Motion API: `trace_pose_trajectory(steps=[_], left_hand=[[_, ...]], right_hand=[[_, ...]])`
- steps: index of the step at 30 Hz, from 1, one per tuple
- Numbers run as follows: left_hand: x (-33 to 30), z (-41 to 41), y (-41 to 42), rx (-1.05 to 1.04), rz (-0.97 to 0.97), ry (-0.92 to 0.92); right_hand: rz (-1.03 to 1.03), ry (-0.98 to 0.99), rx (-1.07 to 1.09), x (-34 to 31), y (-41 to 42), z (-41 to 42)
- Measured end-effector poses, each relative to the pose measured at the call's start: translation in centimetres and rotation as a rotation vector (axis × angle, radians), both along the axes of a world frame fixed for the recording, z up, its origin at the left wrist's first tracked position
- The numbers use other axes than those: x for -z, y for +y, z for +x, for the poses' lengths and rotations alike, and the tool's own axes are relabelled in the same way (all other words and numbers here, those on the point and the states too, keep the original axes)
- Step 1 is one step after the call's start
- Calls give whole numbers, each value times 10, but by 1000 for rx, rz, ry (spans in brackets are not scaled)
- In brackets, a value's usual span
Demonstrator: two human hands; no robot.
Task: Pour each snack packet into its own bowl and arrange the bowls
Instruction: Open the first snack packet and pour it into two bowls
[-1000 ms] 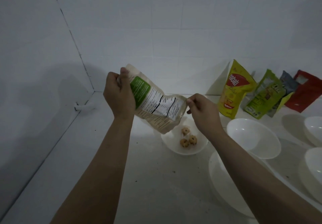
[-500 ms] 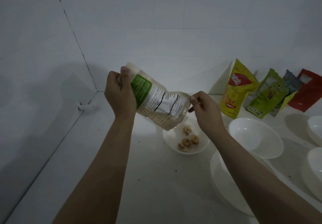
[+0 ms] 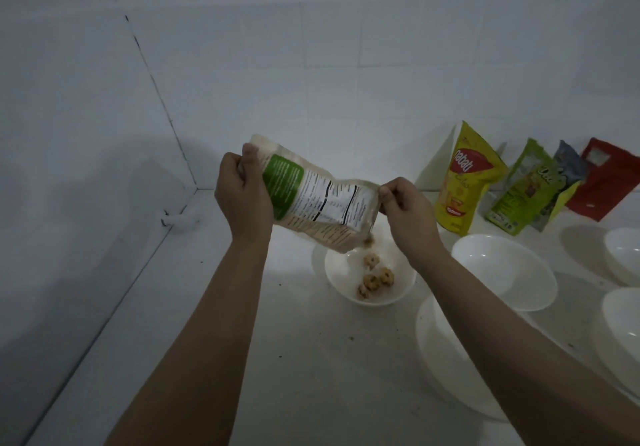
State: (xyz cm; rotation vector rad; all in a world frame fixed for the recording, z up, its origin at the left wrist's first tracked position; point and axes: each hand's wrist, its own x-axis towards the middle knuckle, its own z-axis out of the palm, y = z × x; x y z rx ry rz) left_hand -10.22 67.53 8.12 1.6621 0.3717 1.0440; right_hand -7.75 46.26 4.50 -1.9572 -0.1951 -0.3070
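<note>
A beige snack packet with a green patch and a nutrition label is tilted mouth-down over a small white bowl. My left hand grips its raised bottom end. My right hand pinches the open mouth corner. Several round biscuits lie in the bowl, and one is dropping from the mouth. A yellow packet, a green packet, a blue-grey packet and a red packet lean on the back wall.
Empty white bowls stand to the right: one behind my right forearm, one partly under it, two at the frame edge. White tiled walls meet at the left corner, where a small white fitting sticks out. The counter is white.
More biscuits have fallen into the small bowl. Both hands hold the packet as before, with the mouth end sunk slightly closer to the bowl.
</note>
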Motion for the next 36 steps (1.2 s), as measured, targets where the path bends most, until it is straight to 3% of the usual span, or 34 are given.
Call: trace_pose_trajectory(steps=[8, 15, 20, 36], left_hand=[[2, -6, 3, -41, 16, 2], [13, -19, 14, -58, -90, 32], [9, -26, 14, -56, -119, -5], [9, -28, 12, -55, -36, 7]], right_hand=[[22, 53, -44, -1, 2, -6], [31, 69, -88, -3, 10, -6], [-3, -22, -68, -9, 13, -11], [-24, 33, -107, -7, 12, -12]])
